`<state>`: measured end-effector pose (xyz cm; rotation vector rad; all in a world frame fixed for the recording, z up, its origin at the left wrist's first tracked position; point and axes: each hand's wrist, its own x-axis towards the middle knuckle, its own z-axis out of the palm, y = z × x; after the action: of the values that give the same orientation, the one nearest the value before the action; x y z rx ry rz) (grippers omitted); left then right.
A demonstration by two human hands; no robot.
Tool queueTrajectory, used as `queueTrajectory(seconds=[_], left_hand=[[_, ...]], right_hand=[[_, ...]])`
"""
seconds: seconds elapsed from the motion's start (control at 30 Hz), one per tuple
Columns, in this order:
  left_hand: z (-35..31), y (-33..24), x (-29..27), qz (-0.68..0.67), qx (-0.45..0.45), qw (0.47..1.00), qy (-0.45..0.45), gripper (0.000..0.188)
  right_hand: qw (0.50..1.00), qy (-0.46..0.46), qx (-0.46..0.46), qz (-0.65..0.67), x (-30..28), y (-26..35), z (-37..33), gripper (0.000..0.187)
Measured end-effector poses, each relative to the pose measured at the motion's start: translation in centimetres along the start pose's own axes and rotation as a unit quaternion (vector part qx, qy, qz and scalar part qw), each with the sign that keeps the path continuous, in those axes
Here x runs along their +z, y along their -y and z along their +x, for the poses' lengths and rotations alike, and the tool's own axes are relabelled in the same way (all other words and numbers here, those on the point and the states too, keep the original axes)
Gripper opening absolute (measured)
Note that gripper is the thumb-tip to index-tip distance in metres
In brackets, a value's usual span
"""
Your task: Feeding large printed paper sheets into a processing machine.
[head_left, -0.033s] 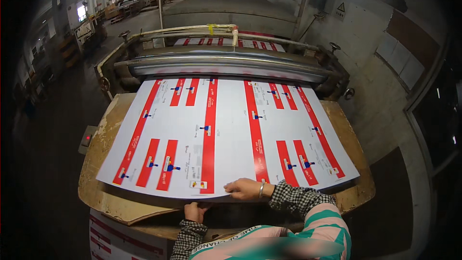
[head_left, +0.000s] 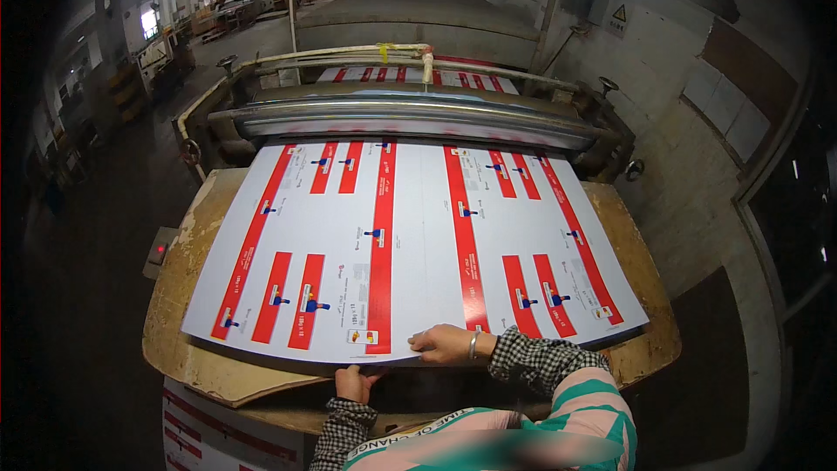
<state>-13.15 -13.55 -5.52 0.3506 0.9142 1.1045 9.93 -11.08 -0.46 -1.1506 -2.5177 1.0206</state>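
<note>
A wide white printed sheet with red bands and small blue figures lies on the worn wooden feed board, its far edge at the metal roller. At the middle of its near edge, my right hand, with a bangle at the wrist, pinches the sheet; the fingers beneath are hidden. A little to the left and lower, my left hand is closed with its fingertips at the underside of the same edge. Both forearms wear black-and-white checked sleeves.
Handwheels flank the roller frame, and a pale pipe crosses above it. More printed sheet shows beyond the roller, before a long dark machine hood. Another printed sheet lies lower left. A grey control box sits left.
The sheet's near left corner has shifted slightly right and toward me, and its printed bands have moved a little right. My hands stay nearly in place.
</note>
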Motion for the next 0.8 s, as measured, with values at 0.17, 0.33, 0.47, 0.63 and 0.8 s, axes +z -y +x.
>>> queueTrajectory(seconds=[0.17, 0.33, 0.47, 0.63, 0.8], left_hand=[[-1.0, 0.3, -0.8, 0.02, -0.003, 0.999, 0.034, 0.033], [-1.2, 0.3, -0.1, 0.016, 0.0, 1.0, 0.021, 0.032], [0.4, 0.4, -0.4, 0.049, 0.02, 0.998, 0.028, 0.037], [0.7, -0.9, -1.1, 0.021, -0.034, 0.996, 0.075, 0.025], [0.6, 0.4, -1.2, 0.008, -0.019, 1.0, -0.02, 0.029]], right_hand=[[0.981, 0.04, 0.19, 0.005, -2.9, -0.3, 3.4, 0.03], [0.975, -0.083, 0.205, -0.009, -0.9, -2.4, 5.0, 0.055], [0.959, 0.096, 0.115, -0.241, 2.7, 0.5, 3.2, 0.111], [0.972, 0.214, 0.069, -0.069, -4.0, 0.5, 4.3, 0.034], [1.0, -0.022, 0.015, -0.013, -4.8, 3.2, 2.3, 0.019]])
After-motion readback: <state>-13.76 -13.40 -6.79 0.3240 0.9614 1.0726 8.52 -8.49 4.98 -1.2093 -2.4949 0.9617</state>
